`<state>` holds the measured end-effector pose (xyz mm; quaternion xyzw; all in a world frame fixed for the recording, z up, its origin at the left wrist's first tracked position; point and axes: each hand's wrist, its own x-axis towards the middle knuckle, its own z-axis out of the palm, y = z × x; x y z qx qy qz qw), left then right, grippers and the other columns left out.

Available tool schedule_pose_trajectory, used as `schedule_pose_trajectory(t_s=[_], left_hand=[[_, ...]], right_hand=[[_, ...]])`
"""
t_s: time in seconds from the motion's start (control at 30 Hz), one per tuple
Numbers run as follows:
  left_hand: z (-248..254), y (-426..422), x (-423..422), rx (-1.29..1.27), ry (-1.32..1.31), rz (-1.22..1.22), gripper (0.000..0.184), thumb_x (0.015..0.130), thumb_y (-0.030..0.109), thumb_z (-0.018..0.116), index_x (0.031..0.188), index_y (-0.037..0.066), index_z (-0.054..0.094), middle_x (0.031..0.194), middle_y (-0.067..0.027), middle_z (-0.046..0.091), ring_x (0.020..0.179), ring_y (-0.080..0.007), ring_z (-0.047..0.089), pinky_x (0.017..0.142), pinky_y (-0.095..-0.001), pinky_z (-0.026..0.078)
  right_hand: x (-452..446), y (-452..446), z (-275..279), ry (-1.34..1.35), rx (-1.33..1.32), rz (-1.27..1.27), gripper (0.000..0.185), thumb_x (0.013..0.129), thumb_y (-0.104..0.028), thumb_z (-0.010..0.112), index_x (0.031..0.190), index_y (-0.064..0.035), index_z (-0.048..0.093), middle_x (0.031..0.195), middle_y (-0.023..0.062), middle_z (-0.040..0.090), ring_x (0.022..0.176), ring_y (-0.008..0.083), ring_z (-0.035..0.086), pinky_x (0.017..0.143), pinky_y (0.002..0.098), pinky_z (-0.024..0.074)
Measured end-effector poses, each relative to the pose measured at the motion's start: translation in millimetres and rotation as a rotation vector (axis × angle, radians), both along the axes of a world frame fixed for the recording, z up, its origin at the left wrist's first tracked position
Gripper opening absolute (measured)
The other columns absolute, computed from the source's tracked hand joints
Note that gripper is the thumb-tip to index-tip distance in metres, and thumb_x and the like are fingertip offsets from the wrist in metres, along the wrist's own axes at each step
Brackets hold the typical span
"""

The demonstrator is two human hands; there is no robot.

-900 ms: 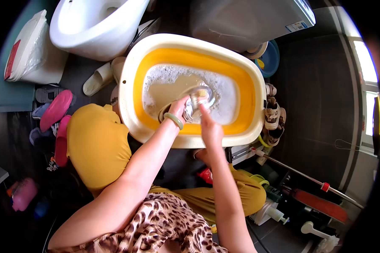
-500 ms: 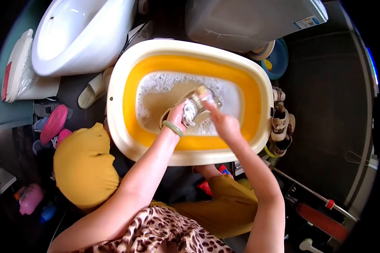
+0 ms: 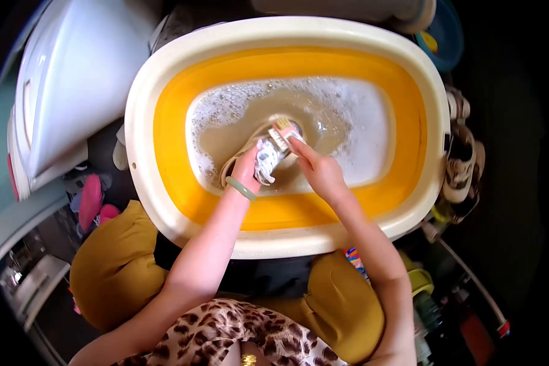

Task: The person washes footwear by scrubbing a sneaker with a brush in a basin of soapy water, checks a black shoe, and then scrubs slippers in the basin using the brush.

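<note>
A white-laced shoe (image 3: 267, 163) is in my left hand (image 3: 246, 169), whose fingers are closed round it, partly hidden behind it. A scrubbing brush (image 3: 283, 133) with pale bristles and a pinkish back lies against the shoe's toe end. My right hand (image 3: 321, 175) grips this brush from the right, and its fingers are bent over the near end. Both hands are over soapy brownish water (image 3: 226, 143) in a large yellow basin with a cream rim (image 3: 287, 246). The sole and far side of the shoe are hard to make out.
A white sink or toilet-like fixture (image 3: 82, 79) stands at the left. Several shoes (image 3: 460, 165) lie beside the basin's right end, and a blue tub (image 3: 450, 36) is at the upper right. Pink slippers (image 3: 90, 201) are on the floor at left.
The view has shifted, so the basin looks larger and nearer. The brush, blurred before, shows more sharply against the shoe's toe end. Both hands keep their holds.
</note>
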<state>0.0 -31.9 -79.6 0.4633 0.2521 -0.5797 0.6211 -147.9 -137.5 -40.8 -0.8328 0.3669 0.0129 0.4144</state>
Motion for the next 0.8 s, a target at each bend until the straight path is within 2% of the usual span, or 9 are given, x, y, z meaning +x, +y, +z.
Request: schedule_pose_trajectory(t_s=[0.13,0.3,0.33,0.4,0.43,0.53,0.6,0.7,0.8], left_hand=[[10,6,2,0.011,-0.053,-0.026,0.035,0.097,0.020,0.041,0.124,-0.001,0.047,0.119,-0.0121,0.057,0.107,-0.0223,0.057,0.093,-0.0361,0.047],[11,-4,2,-0.036,-0.040,0.043,0.034,0.097,0.020,0.040,0.125,0.002,0.046,0.121,-0.0133,0.056,0.109,-0.0242,0.056,0.095,-0.0391,0.046],[-7,11,9,-0.027,-0.039,0.041,0.034,0.097,0.020,0.040,0.125,0.002,0.046,0.121,-0.0133,0.056,0.109,-0.0242,0.056,0.095,-0.0391,0.046],[-56,41,31,-0.828,0.396,-0.051,0.036,0.098,0.025,0.038,0.126,0.003,0.047,0.120,-0.0123,0.056,0.106,-0.0255,0.057,0.094,-0.0412,0.046],[-13,21,24,-0.299,0.258,-0.032,0.037,0.098,0.028,0.038,0.125,0.004,0.048,0.118,-0.0117,0.057,0.107,-0.0262,0.057,0.095,-0.0420,0.046],[11,0,-4,-0.032,0.049,0.054,0.040,0.099,0.030,0.034,0.126,0.004,0.046,0.122,-0.0119,0.055,0.111,-0.0270,0.054,0.097,-0.0424,0.044],[9,-6,-3,0.013,-0.001,0.026,0.047,0.099,0.038,0.028,0.128,0.005,0.044,0.125,-0.0115,0.053,0.114,-0.0280,0.052,0.098,-0.0437,0.044],[7,-8,-2,-0.098,0.027,0.063,0.047,0.100,0.037,0.027,0.131,0.006,0.042,0.131,-0.0131,0.049,0.118,-0.0273,0.050,0.098,-0.0440,0.043],[-6,9,11,-0.169,0.105,-0.103,0.048,0.099,0.037,0.027,0.133,0.005,0.040,0.134,-0.0139,0.046,0.119,-0.0270,0.048,0.099,-0.0437,0.042]], right_hand=[[15,15,-8,-0.074,0.327,-0.202,0.046,0.081,-0.011,0.054,0.125,-0.0243,0.053,0.095,0.0172,0.065,0.081,0.0357,0.062,0.072,0.0419,0.0501],[11,26,-14,-0.230,0.357,-0.265,0.050,0.088,-0.019,0.055,0.136,-0.0266,0.041,0.097,0.0195,0.064,0.088,0.0357,0.062,0.079,0.0405,0.0494],[7,44,-3,-0.252,0.435,-0.182,0.050,0.090,-0.021,0.054,0.138,-0.0263,0.039,0.111,0.0196,0.059,0.095,0.0348,0.061,0.083,0.0389,0.0481],[6,56,25,-0.084,0.427,0.081,0.049,0.091,-0.024,0.055,0.138,-0.0262,0.040,0.118,0.0205,0.057,0.094,0.0352,0.062,0.084,0.0382,0.0495],[4,56,19,-0.117,0.271,0.127,0.048,0.091,-0.022,0.054,0.136,-0.0269,0.042,0.108,0.0191,0.061,0.084,0.0348,0.064,0.076,0.0388,0.0514],[2,19,15,0.088,-0.001,0.263,0.046,0.090,-0.024,0.053,0.134,-0.0312,0.043,0.086,0.0167,0.064,0.068,0.0338,0.064,0.062,0.0404,0.0521],[10,-2,8,0.310,-0.124,0.351,0.045,0.090,-0.027,0.052,0.133,-0.0350,0.043,0.073,0.0156,0.064,0.062,0.0332,0.063,0.055,0.0414,0.0510],[8,6,-12,-0.072,-0.160,0.033,0.045,0.089,-0.026,0.053,0.132,-0.0359,0.044,0.062,0.0157,0.060,0.051,0.0333,0.059,0.046,0.0435,0.0467],[1,56,19,-0.246,-0.066,0.200,0.046,0.086,-0.024,0.056,0.131,-0.0339,0.048,0.058,0.0153,0.056,0.049,0.0304,0.058,0.045,0.0417,0.0470]])
